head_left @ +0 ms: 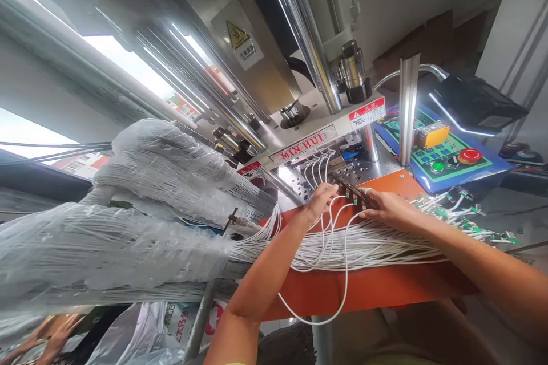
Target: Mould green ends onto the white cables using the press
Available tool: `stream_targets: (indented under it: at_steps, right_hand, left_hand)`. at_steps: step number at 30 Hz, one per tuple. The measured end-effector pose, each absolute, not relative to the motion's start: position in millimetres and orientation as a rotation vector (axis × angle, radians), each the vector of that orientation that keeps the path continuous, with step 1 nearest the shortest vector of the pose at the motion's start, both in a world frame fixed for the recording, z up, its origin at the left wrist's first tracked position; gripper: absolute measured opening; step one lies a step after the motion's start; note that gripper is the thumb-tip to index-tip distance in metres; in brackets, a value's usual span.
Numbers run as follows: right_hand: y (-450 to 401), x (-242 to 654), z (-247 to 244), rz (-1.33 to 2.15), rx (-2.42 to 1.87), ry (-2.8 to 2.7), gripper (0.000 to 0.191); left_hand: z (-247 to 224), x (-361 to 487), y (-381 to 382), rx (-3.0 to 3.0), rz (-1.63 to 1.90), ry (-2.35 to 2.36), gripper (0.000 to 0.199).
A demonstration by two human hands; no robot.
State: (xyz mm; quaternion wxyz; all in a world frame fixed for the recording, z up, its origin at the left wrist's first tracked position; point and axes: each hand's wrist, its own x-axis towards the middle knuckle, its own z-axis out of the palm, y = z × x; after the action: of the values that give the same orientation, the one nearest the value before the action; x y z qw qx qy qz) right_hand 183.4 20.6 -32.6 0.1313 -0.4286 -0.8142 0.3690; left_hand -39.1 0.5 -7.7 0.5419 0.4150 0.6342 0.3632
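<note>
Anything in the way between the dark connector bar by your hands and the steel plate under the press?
Nothing visible: the dark connector bar lies against the perforated steel plate, between the left hand and right hand. The white wires trail away from the plate.

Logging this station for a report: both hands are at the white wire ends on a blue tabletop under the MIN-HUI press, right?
No: the head view shows the tabletop orange, not blue. The left hand and right hand are at the white wire ends under the MIN-HUI press.
</note>
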Motion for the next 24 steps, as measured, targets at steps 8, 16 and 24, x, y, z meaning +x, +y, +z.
stream_targets:
  at_steps: [8, 16, 24]
  right_hand:
    - [18.4, 182.7, -29.2, 1.145, -1.222, -2.279, 0.029]
    - [17.7, 183.6, -23.5, 1.177, -1.229, -2.299, 0.028]
    - [18.6, 184.5, -26.8, 1.148, -1.187, -2.295, 0.028]
  left_hand:
    - [-1.2, -51.4, -24.6, 0.880, 1.160, 1.387, 0.034]
    - [-8.4, -58.7, -21.5, 0.840, 1.247, 1.409, 0.038]
    - [-23.0, -50.7, -7.5, 1.600, 0.936, 1.728, 0.015]
